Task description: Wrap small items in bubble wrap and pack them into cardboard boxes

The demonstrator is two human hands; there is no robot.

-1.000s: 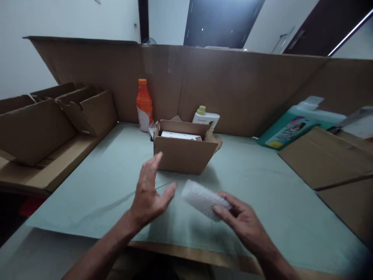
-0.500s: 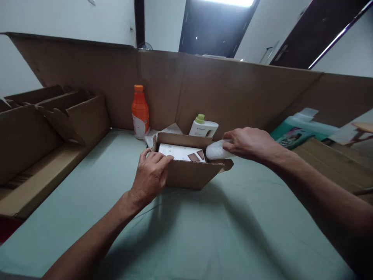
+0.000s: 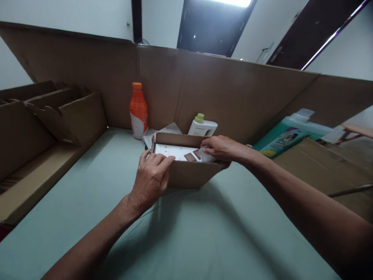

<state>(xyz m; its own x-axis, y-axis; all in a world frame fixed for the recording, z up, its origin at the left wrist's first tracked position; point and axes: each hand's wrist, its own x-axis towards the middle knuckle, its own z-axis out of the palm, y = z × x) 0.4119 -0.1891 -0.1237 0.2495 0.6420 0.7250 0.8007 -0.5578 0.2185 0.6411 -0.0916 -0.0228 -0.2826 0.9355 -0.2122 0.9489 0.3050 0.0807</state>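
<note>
An open cardboard box (image 3: 189,175) stands on the green cloth in front of me. Inside it lies a white printed box (image 3: 175,151) with brown shapes at its right end. My left hand (image 3: 153,171) grips the near left rim of the cardboard box, thumb and fingers closed over the edge. My right hand (image 3: 220,148) is at the box's right end, fingers closed on a piece of bubble wrap (image 3: 206,154), which is partly inside the box beside the white one. The hand hides much of the wrap.
Behind the box stand an orange bottle (image 3: 138,111) and a white bottle with a green cap (image 3: 202,126). A jug of teal liquid (image 3: 291,134) leans at the right by a cardboard piece (image 3: 317,167). Cardboard bins (image 3: 84,116) sit left; a cardboard wall (image 3: 233,89) runs along the back.
My right hand has moved left and slightly down, bringing the bubble wrap from the box's right edge into its right end. My left hand keeps its place on the rim.
</note>
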